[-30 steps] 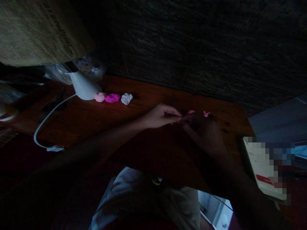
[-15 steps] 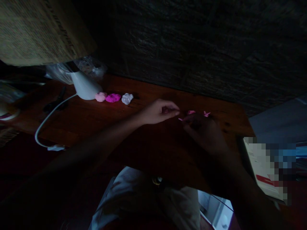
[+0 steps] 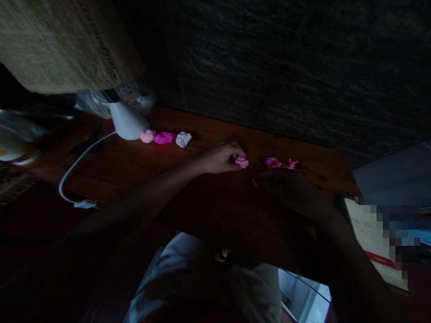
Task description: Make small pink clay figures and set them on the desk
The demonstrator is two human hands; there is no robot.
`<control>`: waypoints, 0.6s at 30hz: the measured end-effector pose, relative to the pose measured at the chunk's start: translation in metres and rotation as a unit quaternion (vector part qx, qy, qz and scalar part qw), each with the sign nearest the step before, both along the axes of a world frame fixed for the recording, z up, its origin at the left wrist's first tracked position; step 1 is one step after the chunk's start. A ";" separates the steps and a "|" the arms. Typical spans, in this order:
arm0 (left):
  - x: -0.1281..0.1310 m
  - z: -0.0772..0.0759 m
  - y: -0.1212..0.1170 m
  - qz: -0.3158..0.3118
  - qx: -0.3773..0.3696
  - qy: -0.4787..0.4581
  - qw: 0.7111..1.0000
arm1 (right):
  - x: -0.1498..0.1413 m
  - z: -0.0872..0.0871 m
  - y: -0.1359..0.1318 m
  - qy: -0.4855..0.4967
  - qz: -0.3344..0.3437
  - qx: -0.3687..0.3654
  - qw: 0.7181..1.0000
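Note:
My left hand (image 3: 220, 158) is curled, its fingertips pinching a small pink clay piece (image 3: 241, 162) down on the wooden table (image 3: 141, 166). My right hand (image 3: 289, 188) lies in deep shadow just right of it, low over the table; its fingers cannot be made out. Two more pink clay bits (image 3: 279, 163) lie on the wood just beyond my right hand, and a tiny pink scrap (image 3: 255, 182) lies between the hands.
Three clay lumps, pale pink (image 3: 147, 136), magenta (image 3: 164, 137) and white (image 3: 183, 139), sit beside a white lamp base (image 3: 127, 122) with its cable (image 3: 72, 168). A printed sheet (image 3: 63, 45) hangs upper left. A booklet (image 3: 373, 237) lies at the right edge. A dark wall stands behind.
My hands have parted. The left hand has come away with a pink piece and lowered it onto the table; the right hand has dropped and drawn back slightly.

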State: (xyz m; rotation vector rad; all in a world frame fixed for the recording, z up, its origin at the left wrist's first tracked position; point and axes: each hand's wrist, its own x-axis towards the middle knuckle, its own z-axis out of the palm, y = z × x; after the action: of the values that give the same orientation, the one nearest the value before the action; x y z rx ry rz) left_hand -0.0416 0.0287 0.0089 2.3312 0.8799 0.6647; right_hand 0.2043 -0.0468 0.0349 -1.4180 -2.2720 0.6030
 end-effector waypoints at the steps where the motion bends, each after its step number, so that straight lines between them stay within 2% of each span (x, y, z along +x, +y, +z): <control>1: 0.002 0.000 -0.002 -0.010 0.005 -0.018 1.000 | 0.000 -0.001 0.000 0.006 -0.015 0.013 1.000; 4: 0.008 0.001 -0.009 -0.039 0.040 -0.058 0.997 | -0.005 -0.002 0.000 0.057 -0.061 0.042 0.996; 7: 0.015 0.002 -0.017 -0.049 0.069 -0.081 0.993 | -0.009 -0.003 -0.001 0.105 -0.068 0.044 0.991; 12: 0.021 0.004 -0.025 -0.035 0.086 -0.124 0.988 | -0.011 0.001 -0.001 0.089 -0.066 0.018 0.994; 18: 0.021 0.004 -0.029 -0.027 0.004 -0.156 0.987 | -0.013 0.004 -0.001 0.144 -0.077 -0.058 0.985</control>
State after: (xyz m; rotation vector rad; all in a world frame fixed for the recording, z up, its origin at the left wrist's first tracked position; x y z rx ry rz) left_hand -0.0205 -0.0005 0.0134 2.1689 0.6706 0.9770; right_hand 0.1916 -0.0474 0.0384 -1.4379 -1.9117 0.8419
